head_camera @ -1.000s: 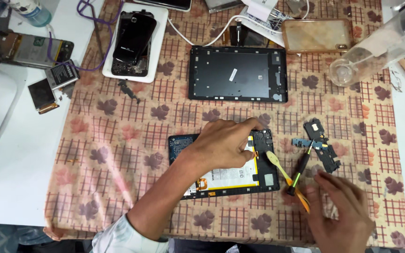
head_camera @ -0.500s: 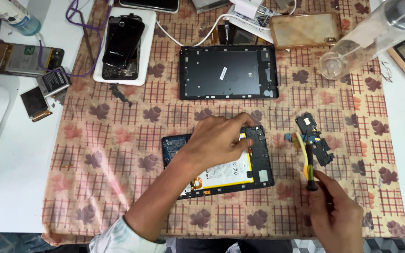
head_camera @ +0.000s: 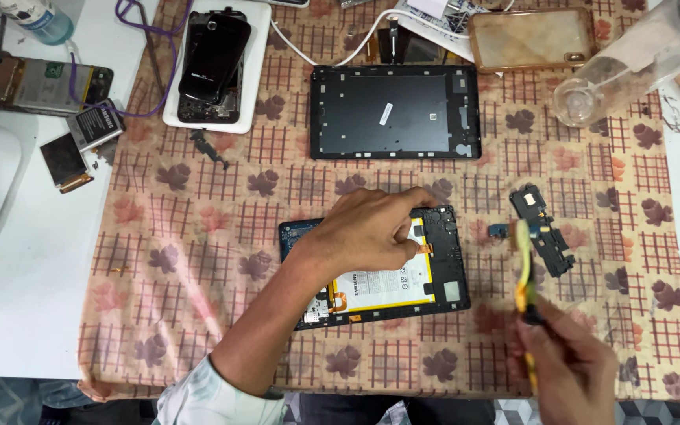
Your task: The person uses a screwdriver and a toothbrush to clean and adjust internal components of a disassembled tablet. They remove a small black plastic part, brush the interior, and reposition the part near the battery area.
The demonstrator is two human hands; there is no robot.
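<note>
An opened tablet (head_camera: pixel 434 293) lies face down on the patterned cloth, its white battery and dark frame showing. My left hand (head_camera: pixel 367 232) rests on its upper middle, fingers pinched at a small part near the top edge. At the lower right, my right hand (head_camera: pixel 564 366) holds a yellow-handled tool (head_camera: pixel 523 271) upright, its tip raised off the tablet and close to a small black board piece (head_camera: pixel 543 230) lying on the cloth.
A black tablet back cover (head_camera: pixel 395 112) lies further up the cloth. A dismantled phone on a white tray (head_camera: pixel 212 55), a phone case (head_camera: pixel 530 38), a clear bottle (head_camera: pixel 631 67), loose batteries (head_camera: pixel 80 138) and cables surround the work area.
My right hand has pulled the yellow tool away from the tablet's right edge and turned it upright near the black board piece. My left hand stays on the tablet.
</note>
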